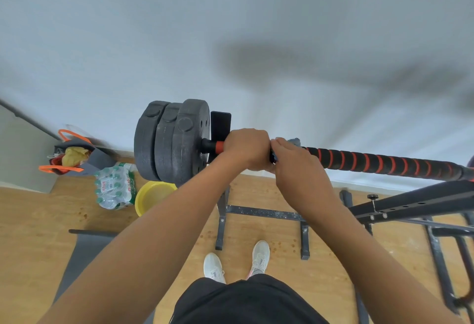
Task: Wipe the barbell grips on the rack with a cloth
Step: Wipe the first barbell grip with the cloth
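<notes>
1. Nearest us, our shoes stand on the wood floor, facing the rack.
2. Above them, our left hand is curled fully round the bar near its left end, steadying it.
3. Touching it on the right, our right hand is closed round the bar with the cloth under its fingers; only a blue-grey scrap shows.
4. We judge the wipe is in hand at the left end of the grip, with most of the striped length untouched.
5. Next, we would need to slide the cloth rightward with firm wrap pressure while the left hand holds.
6. Beyond, the plates sit just left of our hands, before the wall.
</notes>
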Available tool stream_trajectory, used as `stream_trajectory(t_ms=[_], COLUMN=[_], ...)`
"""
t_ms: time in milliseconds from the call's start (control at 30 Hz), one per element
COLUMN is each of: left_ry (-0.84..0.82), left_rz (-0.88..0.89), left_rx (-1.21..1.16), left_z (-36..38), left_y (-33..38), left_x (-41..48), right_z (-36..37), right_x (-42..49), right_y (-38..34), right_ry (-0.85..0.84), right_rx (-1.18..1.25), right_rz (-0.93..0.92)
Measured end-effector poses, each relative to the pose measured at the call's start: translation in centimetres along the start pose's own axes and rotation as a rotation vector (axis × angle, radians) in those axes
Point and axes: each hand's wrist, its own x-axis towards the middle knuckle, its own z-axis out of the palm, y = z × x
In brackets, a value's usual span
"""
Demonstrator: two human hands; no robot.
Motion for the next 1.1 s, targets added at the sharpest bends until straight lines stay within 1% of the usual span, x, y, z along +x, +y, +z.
stream_trajectory(t_ms=[100, 133, 167, 200, 233, 333, 367, 400, 467, 533, 600, 667, 800, 867, 900, 967, 1067, 1100], left_ry=[-0.209, -0.254, -0.264, -0.228, -0.145, 0.254, 0.342, 0.404, 0.453, 0.42, 0.335, 0.206, -0.09, -0.14, -0.12, 0.017, 0.376, 0.448], left_rz=[0.054, 0.068, 0.072, 0.061, 0.042, 0.011, 0.01, 0.004, -0.043, -0.086, -0.091, -0.09, -0.03, -0.018, -0.013, 0.0, 0.042, 0.052], left_rx=[-0.054, -0.072, -0.079, -0.077, -0.073, 0.042, 0.086, 0.115, 0.139, 0.142, 0.086, 0.032, -0.054, -0.077, -0.08, -0.052, 0.095, 0.17], left_z=[-0.8, -0.9, -1.0, -0.8, -0.4, 1.9, 2.7, 3.3, 3.4, 2.7, 1.9, 1.1, -0.9, -0.9, -0.7, 0.3, 2.9, 3.6], left_y=[-0.5, -0.6, -0.7, -0.7, -0.6, 0.2, 0.5, 0.9, 1.2, 1.4, 1.0, 0.4, 0.0, -0.1, -0.1, -0.1, 0.0, 0.0], left_x=[1.2, 1.6, 1.7, 1.5, 1.1, -1.0, -1.5, -1.7, -1.6, -1.2, -0.7, -0.1, 0.3, 0.3, 0.3, -0.2, -1.6, -2.0], right_z=[0.4, 0.4, 0.5, 0.3, -0.2, -2.2, -2.5, -2.7, -1.9, -0.4, 0.6, 1.3, 1.6, 1.6, 1.5, 0.9, -1.3, -1.7], right_x=[-1.1, -1.7, -2.1, -2.3, -2.3, -0.9, -0.1, 0.6, 1.3, 1.1, 0.4, -0.1, -1.3, -2.1, -2.4, -2.5, -1.0, -0.2], right_y=[-0.4, -0.5, -0.3, 0.1, 0.5, 1.7, 1.7, 1.5, 0.6, -0.2, -0.5, -0.1, 0.6, 1.2, 1.7, 3.0, 3.8, 3.5], right_ry=[-0.041, -0.064, -0.079, -0.083, -0.076, 0.013, 0.06, 0.099, 0.078, 0.043, 0.05, 0.043, 0.004, -0.022, -0.026, -0.01, 0.036, 0.071], right_rx=[-0.094, -0.13, -0.157, -0.152, -0.108, 0.14, 0.185, 0.188, 0.165, 0.153, 0.106, 0.06, -0.06, -0.098, -0.095, -0.04, 0.102, 0.152], right_rz=[0.032, 0.015, -0.01, -0.033, -0.049, -0.034, -0.036, -0.041, 0.011, 0.055, 0.038, 0.029, -0.017, -0.058, -0.084, -0.142, -0.127, -0.117])
